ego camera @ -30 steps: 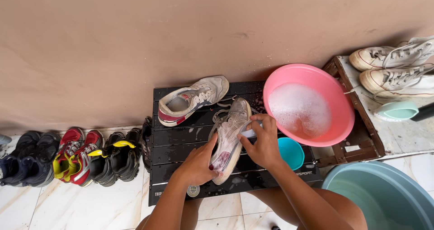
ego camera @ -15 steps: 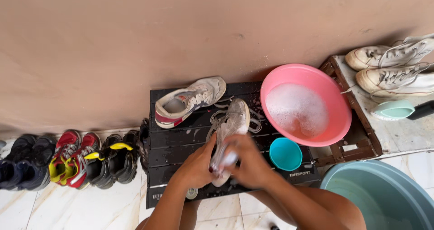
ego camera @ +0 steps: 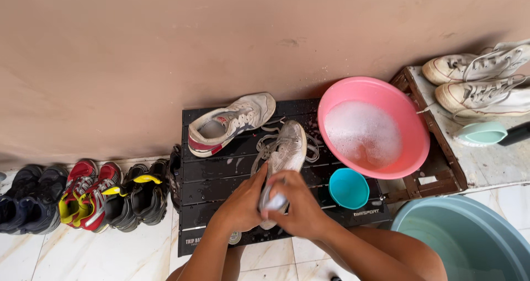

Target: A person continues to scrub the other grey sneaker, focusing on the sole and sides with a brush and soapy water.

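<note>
A wet, soapy white sneaker (ego camera: pixel 288 146) lies on a black slatted mat (ego camera: pixel 204 181), toe pointing away from me. My left hand (ego camera: pixel 244 203) grips its heel end from the left. My right hand (ego camera: pixel 299 206) is closed over the heel from the right, with something pale under the fingers that I cannot make out. The sneaker's loose laces (ego camera: pixel 313 143) trail on the mat. Its partner, a white sneaker with red trim (ego camera: pixel 229 123), lies on its side at the mat's far edge.
A pink basin (ego camera: pixel 411 148) of foamy water sits to the right, a small teal cup (ego camera: pixel 349 188) below it. A large grey-blue tub (ego camera: pixel 469 237) is at bottom right. Two white high-tops (ego camera: pixel 480 79) and a mint scoop (ego camera: pixel 480 133) rest on a crate. Several shoes (ego camera: pixel 88 195) line the wall at left.
My right hand slid from the middle of the sneaker down to its heel end, joining the left hand. The sneaker stays on the mat.
</note>
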